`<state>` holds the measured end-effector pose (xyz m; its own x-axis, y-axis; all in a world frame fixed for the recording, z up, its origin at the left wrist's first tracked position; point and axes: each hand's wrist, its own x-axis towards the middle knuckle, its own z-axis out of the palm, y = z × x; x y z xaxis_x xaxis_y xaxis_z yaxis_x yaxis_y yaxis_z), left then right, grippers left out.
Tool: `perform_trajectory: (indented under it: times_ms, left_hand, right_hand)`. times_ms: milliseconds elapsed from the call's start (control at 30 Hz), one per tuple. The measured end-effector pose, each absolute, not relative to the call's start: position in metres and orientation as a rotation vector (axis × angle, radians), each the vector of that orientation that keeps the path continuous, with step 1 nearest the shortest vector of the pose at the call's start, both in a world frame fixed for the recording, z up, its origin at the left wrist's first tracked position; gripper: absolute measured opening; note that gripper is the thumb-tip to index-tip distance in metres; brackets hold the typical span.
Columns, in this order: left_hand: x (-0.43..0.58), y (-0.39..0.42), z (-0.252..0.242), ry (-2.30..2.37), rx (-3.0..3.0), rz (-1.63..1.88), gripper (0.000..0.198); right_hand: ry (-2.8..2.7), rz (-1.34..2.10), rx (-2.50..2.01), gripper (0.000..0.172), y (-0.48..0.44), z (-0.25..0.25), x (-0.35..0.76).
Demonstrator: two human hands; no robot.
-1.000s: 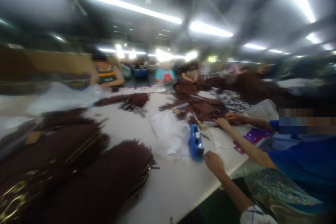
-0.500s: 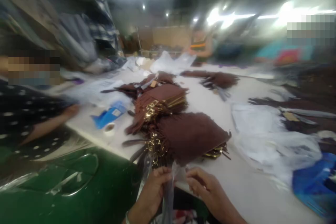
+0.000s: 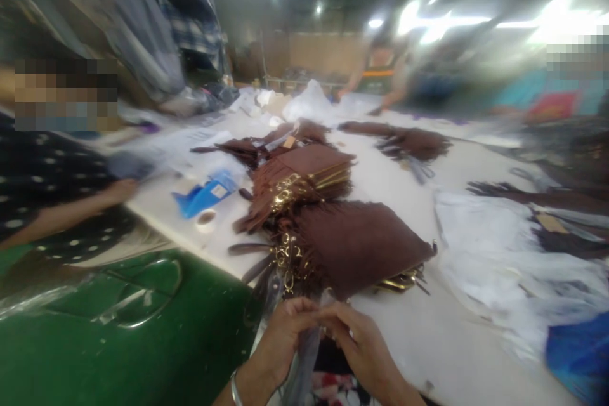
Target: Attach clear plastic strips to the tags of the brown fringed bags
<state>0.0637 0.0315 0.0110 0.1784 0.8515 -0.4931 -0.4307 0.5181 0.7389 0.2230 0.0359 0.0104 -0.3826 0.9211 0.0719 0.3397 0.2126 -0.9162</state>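
My left hand (image 3: 280,336), with a bangle at the wrist, is closed on a strip of clear plastic wrap (image 3: 304,355) that hangs down below it. Fingertips touching it, my right hand (image 3: 356,336) pinches at the upper end of the same plastic. The right fingers hide exactly what they grip. Just beyond both hands lies a stack of brown fringed pouches (image 3: 361,244) with gold zips. Gold clasps (image 3: 288,260) and strap loops (image 3: 250,250) cluster at its left side. Behind it stands a second stack of brown pouches (image 3: 309,168).
On the white table (image 3: 399,336) lie a blue packet (image 3: 207,193), a tape roll (image 3: 206,220), white plastic bags (image 3: 495,247) and more brown fringed pieces (image 3: 413,143). A co-worker in a dotted garment (image 3: 52,177) sits at left. A blue bag (image 3: 578,352) is at right.
My right hand has moved left to meet my left hand at the plastic, where they were apart. The view has shifted slightly left, and the co-worker's arm at left has moved a little.
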Motion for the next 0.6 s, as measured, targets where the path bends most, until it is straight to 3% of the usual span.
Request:
perform_trajectory:
  times_ms: [367, 600]
  left_hand:
    - [0.057, 0.031, 0.001, 1.194, 0.668, 0.980, 0.023]
    - [0.053, 0.029, 0.017, 1.201, 0.804, 0.952, 0.012]
  right_hand:
    - [-2.019, 0.890, -1.130, 0.027, 0.036, 0.008, 0.217]
    - [-1.659, 1.401, -1.194, 0.022, 0.039, 0.014, 0.211]
